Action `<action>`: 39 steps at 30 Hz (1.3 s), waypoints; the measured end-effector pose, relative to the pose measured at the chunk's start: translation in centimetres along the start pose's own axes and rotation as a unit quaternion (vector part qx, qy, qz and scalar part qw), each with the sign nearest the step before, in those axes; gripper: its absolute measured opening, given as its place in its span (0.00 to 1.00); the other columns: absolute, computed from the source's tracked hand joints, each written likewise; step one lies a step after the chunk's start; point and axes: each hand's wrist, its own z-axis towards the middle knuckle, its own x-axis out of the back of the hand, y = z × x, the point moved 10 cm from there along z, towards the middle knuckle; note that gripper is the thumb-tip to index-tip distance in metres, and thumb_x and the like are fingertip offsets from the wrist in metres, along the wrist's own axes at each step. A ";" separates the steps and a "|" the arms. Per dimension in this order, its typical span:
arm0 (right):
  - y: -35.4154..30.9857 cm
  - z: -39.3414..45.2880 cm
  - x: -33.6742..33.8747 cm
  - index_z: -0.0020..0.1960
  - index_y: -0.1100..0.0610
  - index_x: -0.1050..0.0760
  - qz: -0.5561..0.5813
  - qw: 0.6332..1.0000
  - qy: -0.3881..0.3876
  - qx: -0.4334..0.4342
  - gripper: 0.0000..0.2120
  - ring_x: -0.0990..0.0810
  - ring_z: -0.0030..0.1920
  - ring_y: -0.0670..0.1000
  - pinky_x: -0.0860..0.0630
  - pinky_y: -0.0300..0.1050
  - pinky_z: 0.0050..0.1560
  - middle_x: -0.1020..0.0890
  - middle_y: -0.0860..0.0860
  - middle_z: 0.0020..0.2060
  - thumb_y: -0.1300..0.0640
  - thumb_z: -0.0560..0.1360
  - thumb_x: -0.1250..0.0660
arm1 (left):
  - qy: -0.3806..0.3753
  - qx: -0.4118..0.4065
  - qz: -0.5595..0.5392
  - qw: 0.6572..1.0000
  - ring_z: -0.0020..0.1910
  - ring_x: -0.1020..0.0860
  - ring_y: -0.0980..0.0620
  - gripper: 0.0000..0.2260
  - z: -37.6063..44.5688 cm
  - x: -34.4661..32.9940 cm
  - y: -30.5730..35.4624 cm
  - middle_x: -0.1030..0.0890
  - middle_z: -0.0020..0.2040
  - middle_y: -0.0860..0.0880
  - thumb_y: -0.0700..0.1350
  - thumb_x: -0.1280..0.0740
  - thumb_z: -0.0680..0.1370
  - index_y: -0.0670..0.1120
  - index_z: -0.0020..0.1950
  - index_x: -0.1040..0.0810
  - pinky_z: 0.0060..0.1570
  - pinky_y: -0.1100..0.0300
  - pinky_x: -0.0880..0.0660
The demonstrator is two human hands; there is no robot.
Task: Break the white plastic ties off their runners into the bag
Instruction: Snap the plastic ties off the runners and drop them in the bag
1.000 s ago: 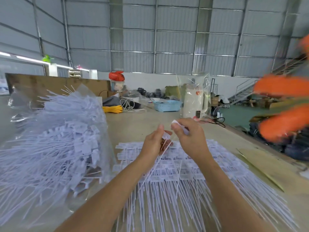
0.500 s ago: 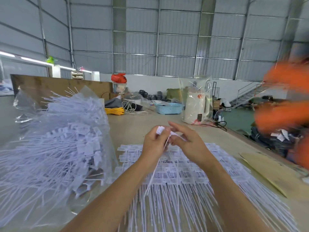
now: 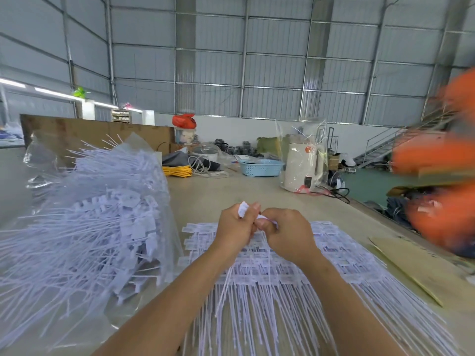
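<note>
A clear plastic bag (image 3: 108, 201) fills the left side of the table (image 3: 221, 191), bulging with loose white plastic ties whose thin tails stick out toward the left edge and near corner. Behind it, along the far left edge, stands a brown cardboard sheet (image 3: 84, 129).

At the middle of the table, two bare forearms reach forward from the near edge. The left hand (image 3: 235, 228) and right hand (image 3: 288, 235) meet, touching, raised a little above the surface. The left hand's fingers are curled, pinching the flat white head of a tie (image 3: 243, 208) that pokes up above the thumb. The right hand's fingers are curled too, pinching another white piece (image 3: 266, 219) just beside the first; whether it is a tie head or part of a runner cannot be told. Thin white tails hang down from both hands.

Beneath the hands lies a wide spread of ties on runners (image 3: 295, 268), heads in rows toward the far side, tails fanning to the near edge.

On the far side of the table are a coil of yellow cord (image 3: 178, 171), a light blue basket (image 3: 261, 167) and, further right, a cream kettle (image 3: 303, 169) wrapped in clear plastic. A strip of cardboard (image 3: 416, 268) lies along the right edge. Blurred orange shapes (image 3: 437, 155) fill the far right of the view.
</note>
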 end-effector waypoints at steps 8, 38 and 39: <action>-3.0 -0.9 2.5 0.26 0.55 0.27 -0.163 0.975 0.107 0.110 0.12 0.29 0.19 0.53 0.53 0.32 0.26 0.25 0.48 0.21 0.60 0.62 0.25 | 0.060 0.005 0.004 0.998 0.19 0.35 0.59 0.13 0.5 0.8 -0.1 0.28 0.23 0.52 0.44 0.35 0.79 0.44 0.34 0.25 0.24 0.64 0.38; 4.7 -0.4 4.8 0.38 0.63 0.24 0.158 0.962 0.201 -0.096 0.13 0.25 0.37 0.60 0.27 0.51 0.39 0.22 0.61 0.32 0.55 0.77 0.36 | 0.193 0.027 0.741 0.642 0.56 0.30 0.35 0.14 2.0 22.3 4.6 0.28 0.55 0.35 0.47 0.43 0.81 0.41 0.62 0.28 0.52 0.45 0.29; 4.7 -0.5 4.8 0.38 0.62 0.24 0.160 0.962 0.201 -0.094 0.13 0.25 0.37 0.60 0.27 0.51 0.39 0.22 0.61 0.32 0.56 0.77 0.36 | 0.198 0.012 0.746 0.636 0.55 0.31 0.35 0.15 2.2 22.1 4.1 0.29 0.55 0.35 0.48 0.43 0.81 0.41 0.63 0.27 0.51 0.43 0.30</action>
